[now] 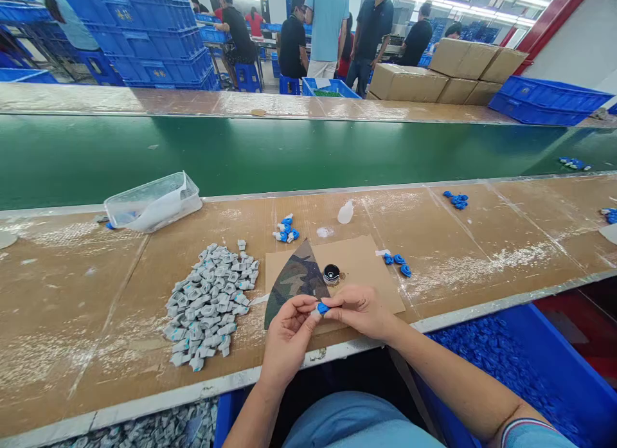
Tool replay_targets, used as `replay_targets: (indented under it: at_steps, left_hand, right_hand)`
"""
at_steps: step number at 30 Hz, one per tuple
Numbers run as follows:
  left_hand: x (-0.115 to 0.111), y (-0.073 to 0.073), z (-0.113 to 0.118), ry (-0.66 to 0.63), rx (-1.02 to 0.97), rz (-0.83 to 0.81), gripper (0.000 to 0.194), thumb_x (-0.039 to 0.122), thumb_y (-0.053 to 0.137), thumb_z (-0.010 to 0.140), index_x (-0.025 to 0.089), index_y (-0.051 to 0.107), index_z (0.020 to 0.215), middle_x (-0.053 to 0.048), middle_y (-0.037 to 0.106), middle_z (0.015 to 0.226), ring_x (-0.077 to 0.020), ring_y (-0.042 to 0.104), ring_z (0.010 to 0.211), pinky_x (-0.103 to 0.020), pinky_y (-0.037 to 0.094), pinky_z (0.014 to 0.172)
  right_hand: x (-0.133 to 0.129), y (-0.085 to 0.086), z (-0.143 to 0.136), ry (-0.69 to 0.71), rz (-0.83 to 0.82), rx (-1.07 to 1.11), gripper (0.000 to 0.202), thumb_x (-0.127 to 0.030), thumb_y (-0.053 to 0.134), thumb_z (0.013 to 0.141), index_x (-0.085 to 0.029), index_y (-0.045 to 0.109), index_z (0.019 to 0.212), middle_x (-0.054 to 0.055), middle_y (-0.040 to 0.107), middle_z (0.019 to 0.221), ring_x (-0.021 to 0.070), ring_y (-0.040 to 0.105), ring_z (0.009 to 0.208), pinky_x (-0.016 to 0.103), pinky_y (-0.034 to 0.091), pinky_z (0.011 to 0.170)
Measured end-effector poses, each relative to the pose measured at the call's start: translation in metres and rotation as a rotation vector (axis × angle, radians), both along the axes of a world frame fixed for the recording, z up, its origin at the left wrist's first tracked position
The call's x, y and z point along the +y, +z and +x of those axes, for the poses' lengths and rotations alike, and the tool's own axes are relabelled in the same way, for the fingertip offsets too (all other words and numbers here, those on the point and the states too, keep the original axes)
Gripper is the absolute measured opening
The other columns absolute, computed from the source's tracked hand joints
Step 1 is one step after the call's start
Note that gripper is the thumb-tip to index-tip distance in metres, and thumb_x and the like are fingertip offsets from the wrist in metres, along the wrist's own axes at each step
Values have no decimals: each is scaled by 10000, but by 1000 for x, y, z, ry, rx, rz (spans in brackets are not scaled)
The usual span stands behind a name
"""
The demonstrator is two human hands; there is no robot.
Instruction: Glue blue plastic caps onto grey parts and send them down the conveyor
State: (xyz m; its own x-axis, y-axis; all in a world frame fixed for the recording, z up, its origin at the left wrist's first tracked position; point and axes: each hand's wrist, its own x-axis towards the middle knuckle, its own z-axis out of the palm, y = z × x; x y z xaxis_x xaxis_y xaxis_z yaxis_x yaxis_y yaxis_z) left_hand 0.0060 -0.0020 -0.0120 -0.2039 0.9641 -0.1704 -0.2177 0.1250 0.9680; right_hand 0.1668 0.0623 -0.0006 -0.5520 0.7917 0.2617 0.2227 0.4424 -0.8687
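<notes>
Blue shirt [361, 422], forearms [448, 371] converging on the cardboard sheet [364, 261].
Left hand [290, 335] and right hand [362, 312], fingers curled, meet over its near edge, pinching one blue-and-grey piece [322, 308] between them; grey pieces [212, 300] heap left of the sheet.

Background furnishings and containers

Blue crates [139, 46], stacked, upper left. Green belt [270, 149], spanning the frame's upper middle. Cardboard boxes [409, 83], piled, upper right; blue bins [544, 102], stacked, just beside them. Blue stool [248, 79], bearing a seated person [238, 36], top centre. Red beam [550, 22], upper right corner.
</notes>
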Motion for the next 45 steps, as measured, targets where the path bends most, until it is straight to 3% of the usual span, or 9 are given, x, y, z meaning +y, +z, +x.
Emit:
replay_targets:
  at_steps: [7,13,18,23,28,33,39,42,45]
  left_hand:
    - [5,4,-11,-19,68,-45,348,387,756,637,190,631,896,-48,720,819,-177,685,817,-295,547,783]
    - [47,12,-56,73,349,-33,339,419,708,612,191,636,853,-56,722,824,-203,677,806,-339,548,789]
    - [92,24,-70,72,723,-76,160,319,611,671,195,641,769,-50,724,761,-209,676,728,-336,540,739]
    - [114,28,-65,73,997,-116,192,230,542,738,188,681,864,-67,739,827,-226,683,797,-354,506,795]
    - [93,46,-84,63,1127,-121,248,217,543,732,198,694,927,-68,731,838,-244,657,829,-365,481,811]
    - [55,63,-107,-81,1318,-167,208,209,512,765,226,689,871,-45,735,892,-226,643,843,-336,473,810]
    - [40,49,-98,-221,1525,-188,166,188,563,764,194,675,885,-86,721,970,-268,605,961,-373,438,885]
    - [42,42,-88,-183,1617,-169,156,235,539,808,174,653,895,-108,712,951,-275,594,932,-374,430,865]
    - [46,37,-81,-90,1685,-195,209,296,482,855,161,630,918,-116,707,858,-288,588,875,-374,430,806]
  right_hand:
    - [6,4,14,-21,115,7,213,-377,648,848,-233,731,981,44,759,905,165,693,794,288,537,744]
    - [48,7,79,-565,346,-446,163,-167,578,843,-215,730,870,70,754,868,236,666,820,388,505,762]
    - [61,0,100,-394,397,-760,338,-29,540,747,-242,716,941,30,752,957,237,648,837,391,491,766]
    - [62,-8,104,-324,470,-711,227,-139,535,802,-234,716,901,61,740,903,251,656,844,404,509,768]
    - [58,-5,105,-442,353,-381,253,-287,475,886,-211,665,1035,88,715,977,213,683,850,329,559,712]
    - [52,-2,97,-479,102,-266,296,-477,561,843,-209,664,917,68,731,828,193,683,674,306,562,591]
    - [48,-5,80,-426,-55,-26,393,-578,634,770,-204,647,892,55,697,744,183,670,654,312,581,596]
    - [46,-4,75,-386,-152,57,396,-574,676,741,-197,644,857,28,666,656,157,643,579,286,572,558]
    - [45,-4,71,-376,-118,75,375,-553,693,735,-201,688,868,51,699,736,167,656,650,295,577,607]
